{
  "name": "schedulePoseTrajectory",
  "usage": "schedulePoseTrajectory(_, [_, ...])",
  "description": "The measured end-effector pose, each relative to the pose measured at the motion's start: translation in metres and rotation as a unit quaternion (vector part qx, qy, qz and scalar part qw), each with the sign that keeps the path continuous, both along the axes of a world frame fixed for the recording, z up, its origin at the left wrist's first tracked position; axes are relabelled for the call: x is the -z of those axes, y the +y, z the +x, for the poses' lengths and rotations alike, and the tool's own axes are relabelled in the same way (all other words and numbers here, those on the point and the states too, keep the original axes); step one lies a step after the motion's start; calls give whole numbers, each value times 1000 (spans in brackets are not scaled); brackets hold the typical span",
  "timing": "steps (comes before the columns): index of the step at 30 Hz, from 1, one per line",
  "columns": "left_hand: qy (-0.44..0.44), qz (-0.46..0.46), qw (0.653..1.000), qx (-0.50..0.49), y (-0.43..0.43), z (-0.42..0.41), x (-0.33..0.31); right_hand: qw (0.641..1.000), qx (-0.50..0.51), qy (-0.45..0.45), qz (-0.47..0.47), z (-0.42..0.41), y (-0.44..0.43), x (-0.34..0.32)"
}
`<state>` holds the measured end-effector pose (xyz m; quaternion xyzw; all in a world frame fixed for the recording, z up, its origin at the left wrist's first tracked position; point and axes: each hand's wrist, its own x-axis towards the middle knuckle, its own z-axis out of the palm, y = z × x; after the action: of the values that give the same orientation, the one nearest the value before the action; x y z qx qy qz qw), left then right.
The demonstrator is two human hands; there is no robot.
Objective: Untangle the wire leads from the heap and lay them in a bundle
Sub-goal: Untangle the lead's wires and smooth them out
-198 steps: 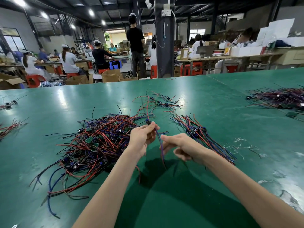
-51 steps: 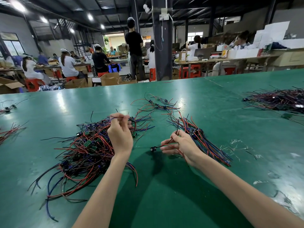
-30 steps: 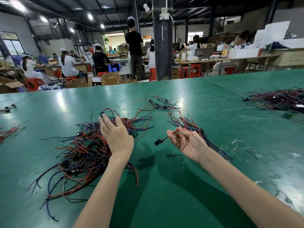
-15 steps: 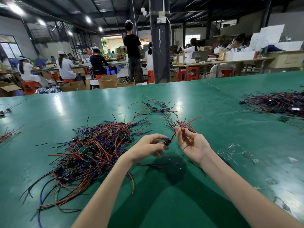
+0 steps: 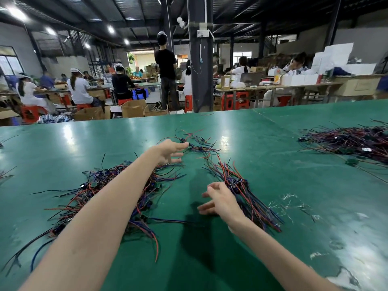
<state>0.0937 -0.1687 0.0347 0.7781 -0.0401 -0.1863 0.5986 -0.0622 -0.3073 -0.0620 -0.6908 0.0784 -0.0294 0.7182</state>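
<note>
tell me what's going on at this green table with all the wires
A person is sorting wire leads on the green table with bare hands. The left hand stretches out, fingers straight, to a small loose cluster of leads beyond the big tangled heap. The right hand hangs open beside the straightened bundle. Neither hand holds a lead right now, and most leads are in the heap.

Left hand (image 5: pixel 170 151) near the far wire tangle (image 5: pixel 199 143); right hand (image 5: pixel 220 201) beside the bundle (image 5: pixel 247 192)

Factory assembly hall: seated workers (image 5: pixel 78 91) at benches (image 5: pixel 294 87), cardboard boxes (image 5: pixel 133 109), wire heaps (image 5: pixel 352 141).
</note>
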Motion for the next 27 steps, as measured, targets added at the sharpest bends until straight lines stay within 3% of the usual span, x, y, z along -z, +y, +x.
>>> schedulePoseTrajectory(4, [-78,141,987,-9,6,14,0,998,-2,-23,-66,-3,2,6])
schedulePoseTrajectory(7, [-206,313,927,18,27,3,2,993,2,-40,-111,-1,4,7])
schedulePoseTrajectory(9, [-260,357,896,41,47,-10,1,989,10,-52,-141,-2,6,8])
schedulePoseTrajectory(13, [-231,386,875,181,80,-49,0,985,11,-59,-162,-2,8,11])
schedulePoseTrajectory(17, [-155,491,790,332,88,-81,13,985,16,-61,-161,-3,8,11])
schedulePoseTrajectory(22, [-260,581,709,302,96,-93,34,992,12,-41,-115,-2,4,11])
schedulePoseTrajectory(24, [-312,570,707,278,96,-93,35,997,14,-30,-72,1,1,10])
schedulePoseTrajectory(25, [-337,542,725,259,95,-93,35,999,17,-23,-40,3,0,8])
schedulePoseTrajectory(27, [-378,430,796,197,90,-95,31,998,28,-16,49,5,-4,4])
